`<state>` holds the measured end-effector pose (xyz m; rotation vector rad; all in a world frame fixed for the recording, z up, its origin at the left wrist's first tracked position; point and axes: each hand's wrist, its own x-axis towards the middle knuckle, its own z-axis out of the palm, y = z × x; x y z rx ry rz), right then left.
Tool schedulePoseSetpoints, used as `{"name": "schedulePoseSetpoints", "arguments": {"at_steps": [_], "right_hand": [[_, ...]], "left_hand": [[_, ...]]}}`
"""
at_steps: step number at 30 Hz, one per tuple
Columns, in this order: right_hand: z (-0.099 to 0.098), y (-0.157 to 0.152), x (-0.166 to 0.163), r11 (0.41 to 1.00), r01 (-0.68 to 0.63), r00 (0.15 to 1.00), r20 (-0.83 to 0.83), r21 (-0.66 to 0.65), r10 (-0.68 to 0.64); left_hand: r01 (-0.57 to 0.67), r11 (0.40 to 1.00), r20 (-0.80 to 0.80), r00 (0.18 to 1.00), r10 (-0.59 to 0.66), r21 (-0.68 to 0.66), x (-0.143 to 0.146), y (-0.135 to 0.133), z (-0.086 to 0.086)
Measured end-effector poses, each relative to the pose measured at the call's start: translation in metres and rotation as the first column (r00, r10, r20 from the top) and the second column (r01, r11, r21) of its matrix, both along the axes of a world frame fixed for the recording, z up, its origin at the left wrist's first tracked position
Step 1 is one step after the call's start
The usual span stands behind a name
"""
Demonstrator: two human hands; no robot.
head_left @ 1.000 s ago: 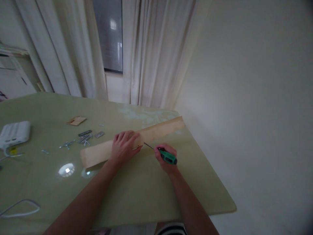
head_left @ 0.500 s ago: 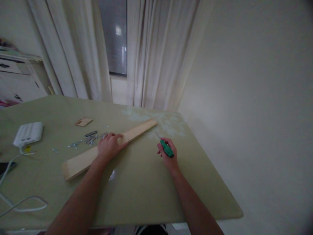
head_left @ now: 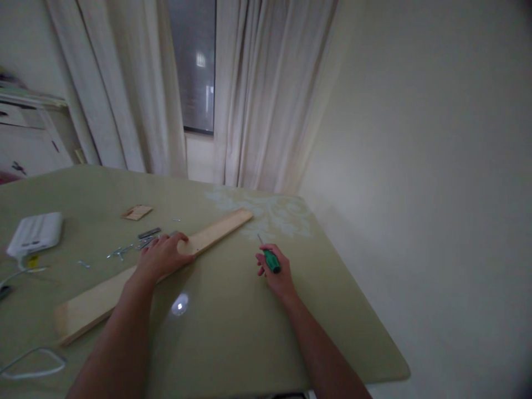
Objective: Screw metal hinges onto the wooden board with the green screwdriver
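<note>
A long pale wooden board lies slantwise on the table, its far end pointing right and away from me. My left hand grips it near the middle, thumb along the near edge and fingers over the far side. Small dark holes show in the wood beside the thumb. In my right hand is a screwdriver with a green handle, its thin metal shaft pointing up and left. The screwdriver's tip is apart from the board. Several loose screws lie beyond the board, partly hidden by my left hand.
A greenish table with a pale leaf pattern at the back carries everything. A small wooden piece lies behind the screws. At the left sit a white power strip and its looping cable. A wall borders the right side.
The board has shifted left and toward me, with my left hand on it. My right hand has moved slightly left with the screwdriver. The view has shifted a little too.
</note>
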<state>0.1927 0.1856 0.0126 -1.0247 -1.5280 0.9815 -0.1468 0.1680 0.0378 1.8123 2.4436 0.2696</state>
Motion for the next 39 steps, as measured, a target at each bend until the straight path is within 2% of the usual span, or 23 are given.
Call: {"name": "schedulePoseSetpoints", "arguments": {"at_steps": [2,4,5,6,8,9,11,13,15,17,20,21,23,25,27,30,35,39], "right_hand": [[-0.003,0.002,0.000,0.998,-0.015,1.000,0.017,0.060,0.014],[-0.005,0.005,-0.002,0.994,-0.042,0.999,0.006,0.098,0.042],[-0.006,0.006,-0.003,0.992,-0.061,0.998,0.001,0.110,0.061],[-0.006,0.007,-0.005,0.990,-0.077,0.997,0.005,0.120,0.077],[-0.006,0.007,-0.008,0.986,-0.091,0.995,0.050,0.137,0.085],[-0.005,0.007,-0.009,0.984,-0.094,0.993,0.090,0.148,0.081],[-0.003,0.003,-0.011,0.977,-0.112,0.977,0.197,0.184,0.075],[-0.001,-0.001,-0.010,0.962,-0.151,0.951,0.299,0.226,0.079],[0.001,-0.004,-0.009,0.953,-0.184,0.932,0.351,0.242,0.091],[0.002,-0.006,-0.007,0.954,-0.204,0.929,0.352,0.221,0.117],[0.002,-0.006,-0.006,0.965,-0.201,0.938,0.316,0.168,0.141],[0.002,-0.006,-0.006,0.970,-0.185,0.945,0.297,0.155,0.132],[0.001,-0.004,-0.006,0.979,-0.141,0.961,0.258,0.144,0.101],[-0.001,-0.002,-0.005,0.984,-0.111,0.969,0.235,0.138,0.076],[-0.003,-0.001,-0.005,0.987,-0.099,0.969,0.239,0.130,0.066],[-0.004,0.000,-0.005,0.987,-0.103,0.963,0.260,0.122,0.069],[-0.003,0.000,-0.004,0.983,-0.103,0.962,0.266,0.149,0.060],[-0.003,0.000,-0.003,0.985,-0.088,0.963,0.264,0.146,0.047]], "left_hand": [[-0.012,0.998,-0.001,1.000,0.012,0.057,0.002,0.001,0.000],[0.019,0.981,0.034,0.999,-0.027,0.192,0.015,0.004,0.004],[0.060,0.958,0.072,0.994,-0.083,0.279,0.026,0.006,0.006],[0.139,0.926,0.127,0.973,-0.194,0.352,0.040,0.008,0.007],[0.279,0.838,0.293,0.846,-0.445,0.469,0.074,0.010,0.006],[0.296,0.811,0.381,0.766,-0.517,0.505,0.091,0.010,0.004],[0.371,0.793,0.474,0.651,-0.593,0.484,0.124,0.007,-0.006],[0.458,0.768,0.481,0.601,-0.639,0.447,0.147,0.004,-0.018],[0.455,0.777,0.497,0.598,-0.629,0.435,0.157,0.001,-0.026],[0.436,0.786,0.489,0.617,-0.616,0.439,0.155,0.002,-0.028],[0.408,0.798,0.378,0.722,-0.580,0.443,0.133,0.008,-0.017],[0.376,0.816,0.312,0.788,-0.531,0.440,0.121,0.010,-0.012],[0.252,0.883,0.138,0.934,-0.329,0.397,0.095,0.013,-0.003],[0.109,0.923,-0.013,0.994,-0.112,0.369,0.068,0.012,0.002],[-0.041,0.933,-0.063,0.996,0.068,0.357,0.046,0.010,0.002],[-0.161,0.941,-0.060,0.981,0.187,0.296,0.025,0.006,0.000],[-0.215,0.952,0.038,0.977,0.212,0.220,0.013,0.006,-0.005],[-0.187,0.954,0.132,0.978,0.160,0.234,0.005,0.008,-0.006]]}}
